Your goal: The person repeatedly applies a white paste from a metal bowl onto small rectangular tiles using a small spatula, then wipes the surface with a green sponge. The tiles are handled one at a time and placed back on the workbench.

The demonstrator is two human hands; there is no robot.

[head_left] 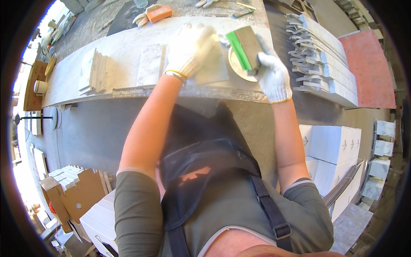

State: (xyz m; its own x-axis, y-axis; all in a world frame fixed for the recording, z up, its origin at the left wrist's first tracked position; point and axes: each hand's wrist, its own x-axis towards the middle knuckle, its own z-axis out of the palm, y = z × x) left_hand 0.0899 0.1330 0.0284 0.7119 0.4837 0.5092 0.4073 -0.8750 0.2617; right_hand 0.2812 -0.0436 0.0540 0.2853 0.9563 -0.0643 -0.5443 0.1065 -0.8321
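My right hand (274,76), in a white knit glove, grips a block with a grey-brown face and a bright green side (246,45), tilted above the bench. Behind and partly under it is a round, pale-rimmed dish (233,64); its contents are mostly hidden. My left hand (188,50), also gloved, is blurred over the bench beside a flat greyish tile (216,70), and its fingers are smeared. Left of that hand, a pale marble-look tile (150,64) lies on the bench. Farther left stand several pale tiles (90,70) grouped together.
On the pale workbench (124,36), an orange box (159,13) and work gloves (140,19) lie at the back. Strapped pale slabs (336,70) and a reddish board (368,68) are at right. White cartons (334,143) stand near my right arm; a cardboard box (83,195) sits lower left.
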